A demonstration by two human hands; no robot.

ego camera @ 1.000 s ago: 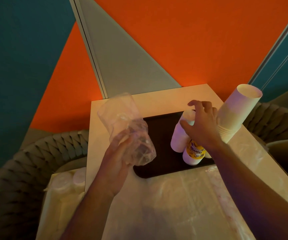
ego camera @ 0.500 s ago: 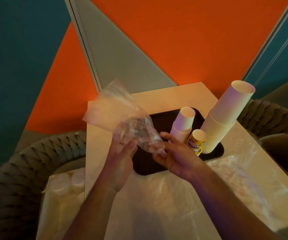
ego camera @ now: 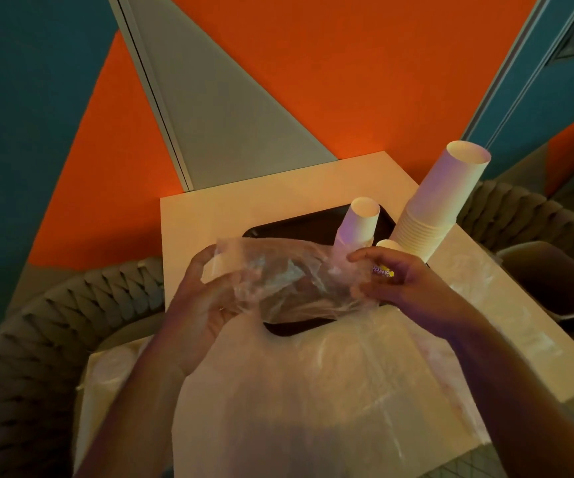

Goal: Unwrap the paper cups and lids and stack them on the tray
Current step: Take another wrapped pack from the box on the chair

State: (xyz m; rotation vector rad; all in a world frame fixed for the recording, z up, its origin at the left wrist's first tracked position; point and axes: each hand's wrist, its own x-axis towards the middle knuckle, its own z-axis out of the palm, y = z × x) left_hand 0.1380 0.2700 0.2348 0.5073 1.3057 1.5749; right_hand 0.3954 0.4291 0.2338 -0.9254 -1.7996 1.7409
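Two hands stretch an empty clear plastic wrapper over a tray.

Left hand (ego camera: 206, 301) and right hand (ego camera: 402, 284) pinch the wrapper (ego camera: 285, 281). At one o'clock, cup stacks (ego camera: 440, 201) stand on the black tray (ego camera: 285, 227); the small cup's (ego camera: 384, 260) label is unreadable.

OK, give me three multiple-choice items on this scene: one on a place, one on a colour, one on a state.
1. Where does the tall stack of white paper cups stand?
A. at the tray's right end
B. on the woven chair
C. in the left hand

2. What colour is the flat tray?
A. white
B. dark
C. orange

3. How is the crumpled clear plastic wrap held?
A. by no hand
B. by the right hand alone
C. by both hands

Key: 1 A, it rises at the right end; 2 B, it reads near-black; 3 C, the left hand and right hand grip its ends.
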